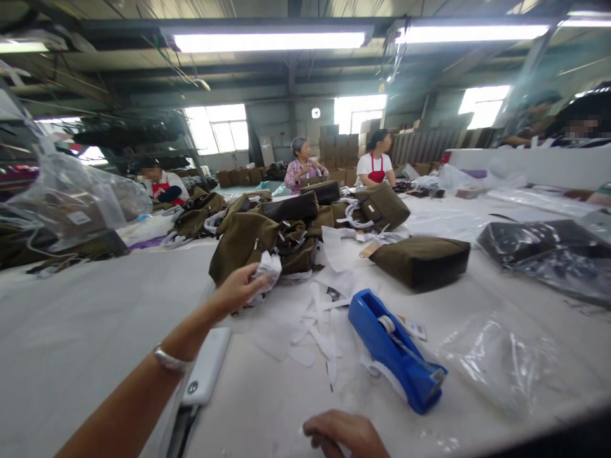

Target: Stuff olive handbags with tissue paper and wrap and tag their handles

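A long white table (71,318) ran through a strip-lit workshop where seated workers (375,172) sat behind. The left hand (238,289) was clamped on crumpled paper (268,267), just beside heaped olive bags (248,238). The right hand (346,436) lay at the near edge, its grip hidden, near a blue tape dispenser (396,353).

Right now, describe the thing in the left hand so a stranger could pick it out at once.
On the long white table, find the heap of olive-green bags in the middle. At its near edge the left hand grips a crumpled white wad, paper or cloth. Unlike the flat white scraps lying beside the blue tape dispenser, it is bunched into a ball.
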`<action>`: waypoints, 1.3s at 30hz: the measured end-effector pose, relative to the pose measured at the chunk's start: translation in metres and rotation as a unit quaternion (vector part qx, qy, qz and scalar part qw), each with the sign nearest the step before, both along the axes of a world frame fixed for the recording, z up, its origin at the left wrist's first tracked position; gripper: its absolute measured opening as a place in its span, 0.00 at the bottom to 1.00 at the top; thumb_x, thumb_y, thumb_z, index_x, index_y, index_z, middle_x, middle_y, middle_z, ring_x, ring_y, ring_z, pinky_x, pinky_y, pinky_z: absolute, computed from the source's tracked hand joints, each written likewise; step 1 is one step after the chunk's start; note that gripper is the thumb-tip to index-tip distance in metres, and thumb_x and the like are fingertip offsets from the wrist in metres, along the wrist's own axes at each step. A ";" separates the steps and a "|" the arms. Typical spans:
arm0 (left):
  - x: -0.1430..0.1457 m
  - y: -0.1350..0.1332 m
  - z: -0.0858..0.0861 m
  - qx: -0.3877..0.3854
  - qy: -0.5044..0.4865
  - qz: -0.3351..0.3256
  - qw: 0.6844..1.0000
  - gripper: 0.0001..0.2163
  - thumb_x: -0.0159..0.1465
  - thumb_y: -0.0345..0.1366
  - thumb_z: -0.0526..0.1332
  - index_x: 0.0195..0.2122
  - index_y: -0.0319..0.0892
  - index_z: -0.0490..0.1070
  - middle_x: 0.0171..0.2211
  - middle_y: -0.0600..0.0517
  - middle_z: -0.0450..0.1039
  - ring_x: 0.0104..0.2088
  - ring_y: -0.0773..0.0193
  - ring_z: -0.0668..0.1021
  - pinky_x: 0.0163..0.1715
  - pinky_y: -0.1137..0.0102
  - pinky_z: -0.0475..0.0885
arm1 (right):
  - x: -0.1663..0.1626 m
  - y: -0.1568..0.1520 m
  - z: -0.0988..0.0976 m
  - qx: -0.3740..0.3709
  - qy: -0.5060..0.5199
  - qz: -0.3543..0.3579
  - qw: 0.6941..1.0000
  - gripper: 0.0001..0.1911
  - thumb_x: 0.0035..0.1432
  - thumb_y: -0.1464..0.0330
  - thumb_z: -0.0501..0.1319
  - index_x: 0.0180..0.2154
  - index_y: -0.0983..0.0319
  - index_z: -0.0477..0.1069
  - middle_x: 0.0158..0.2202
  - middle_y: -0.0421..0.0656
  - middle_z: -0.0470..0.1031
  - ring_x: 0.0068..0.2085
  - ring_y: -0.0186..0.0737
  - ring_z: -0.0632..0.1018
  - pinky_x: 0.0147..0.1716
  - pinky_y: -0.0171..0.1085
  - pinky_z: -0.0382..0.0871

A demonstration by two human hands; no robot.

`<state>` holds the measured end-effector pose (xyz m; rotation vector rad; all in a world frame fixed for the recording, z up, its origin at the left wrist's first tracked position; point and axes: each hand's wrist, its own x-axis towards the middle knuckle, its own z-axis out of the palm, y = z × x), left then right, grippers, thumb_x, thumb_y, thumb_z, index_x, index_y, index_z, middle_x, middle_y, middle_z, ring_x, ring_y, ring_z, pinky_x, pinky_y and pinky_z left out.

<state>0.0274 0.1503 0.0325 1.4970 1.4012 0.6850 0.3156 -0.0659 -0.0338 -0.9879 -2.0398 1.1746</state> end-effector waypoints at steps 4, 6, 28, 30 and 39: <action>-0.020 0.009 0.079 0.006 -0.163 0.154 0.975 0.19 0.59 0.51 0.67 0.41 0.42 0.72 0.29 0.53 0.75 0.26 0.65 0.76 0.27 0.72 0.74 | -0.004 0.022 0.044 0.074 0.021 -0.138 0.987 0.16 0.66 0.75 0.58 0.52 0.54 0.73 0.47 0.41 0.82 0.48 0.37 0.83 0.50 0.30 0.76; -0.025 0.001 0.110 0.020 -0.202 0.194 0.960 0.18 0.57 0.50 0.69 0.39 0.43 0.71 0.27 0.54 0.73 0.24 0.67 0.74 0.23 0.74 0.72 | -0.004 0.036 0.067 0.114 0.014 -0.204 0.972 0.17 0.66 0.74 0.59 0.53 0.53 0.73 0.50 0.41 0.81 0.50 0.39 0.82 0.52 0.33 0.76; 0.026 -0.061 0.146 -0.058 -0.119 -0.012 0.991 0.19 0.62 0.52 0.63 0.37 0.38 0.75 0.27 0.53 0.69 0.19 0.72 0.66 0.15 0.77 0.58 | -0.009 0.069 0.155 0.249 -0.058 -0.212 0.943 0.11 0.65 0.73 0.59 0.46 0.57 0.75 0.43 0.45 0.82 0.44 0.46 0.82 0.47 0.41 0.77; 0.017 -0.049 0.142 -0.006 -0.057 0.008 0.998 0.19 0.65 0.51 0.61 0.37 0.37 0.75 0.21 0.57 0.63 0.17 0.72 0.60 0.16 0.76 0.54 | 0.006 0.054 0.169 0.230 -0.060 -0.120 0.964 0.13 0.64 0.75 0.56 0.47 0.56 0.74 0.39 0.44 0.82 0.39 0.44 0.83 0.42 0.39 0.78; 0.049 -0.039 0.085 0.333 0.241 -0.032 0.911 0.14 0.73 0.40 0.55 0.52 0.39 0.75 0.48 0.45 0.79 0.45 0.57 0.80 0.44 0.69 0.71 | 0.016 0.026 0.170 0.142 -0.213 0.171 0.952 0.18 0.64 0.72 0.61 0.55 0.61 0.73 0.50 0.49 0.80 0.44 0.47 0.82 0.44 0.41 0.76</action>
